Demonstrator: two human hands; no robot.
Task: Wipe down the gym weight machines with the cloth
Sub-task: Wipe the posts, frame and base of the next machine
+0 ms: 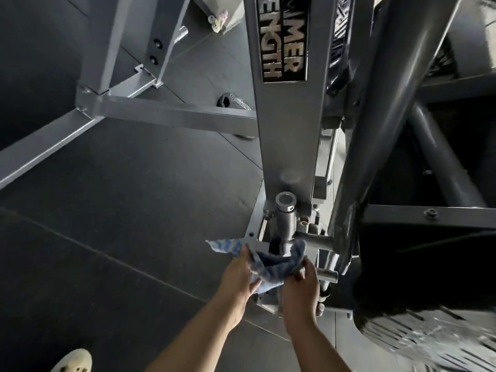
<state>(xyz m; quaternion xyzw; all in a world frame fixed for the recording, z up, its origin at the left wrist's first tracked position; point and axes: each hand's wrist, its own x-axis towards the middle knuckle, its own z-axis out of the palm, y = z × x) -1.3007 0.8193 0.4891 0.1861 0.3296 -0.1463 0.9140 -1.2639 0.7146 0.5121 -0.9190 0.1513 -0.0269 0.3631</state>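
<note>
Both hands grip a blue-and-white striped cloth (271, 261) at about 6 o'clock in the view. The left hand (239, 275) and right hand (300, 288) have fingers clamped on its ends, looping it round the base of the steel weight peg (285, 216). At 12 o'clock, the grey upright (284, 124) bears a partly cut-off label (283, 41), "…MER …ENGTH".

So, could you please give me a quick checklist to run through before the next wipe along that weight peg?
1. Left hand grips the blue striped cloth: ok.
2. Right hand grips the cloth: ok.
3. Cloth wrapped round the base of the steel weight peg: ok.
4. Upper peg free of plates: ok.
5. Cloth corner clear of the bolts beside the peg: cannot tell.
</note>
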